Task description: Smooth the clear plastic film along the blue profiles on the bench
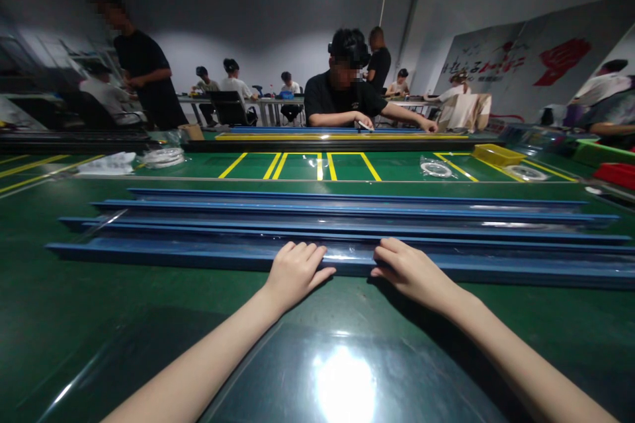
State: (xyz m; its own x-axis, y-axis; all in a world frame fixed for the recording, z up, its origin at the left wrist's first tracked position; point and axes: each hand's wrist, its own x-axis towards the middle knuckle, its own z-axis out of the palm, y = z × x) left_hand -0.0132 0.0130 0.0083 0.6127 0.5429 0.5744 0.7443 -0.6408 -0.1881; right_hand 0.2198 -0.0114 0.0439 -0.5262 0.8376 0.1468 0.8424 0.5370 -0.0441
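Note:
Several long blue rails [347,218] lie side by side across the green table [74,317], running left to right. My left hand [296,272] rests on the near edge of the closest rail [173,254], fingers curled over it. My right hand [409,269] sits just to its right on the same rail, fingers bent over the edge. A clear film seems to cover the rails, shining in places.
A person in black sits across the table [342,96] working on another long rail [342,139]. A yellow tray [497,154], a red bin [618,174] and plastic bags [163,156] lie beyond the yellow floor-style lines. Other people sit or stand behind.

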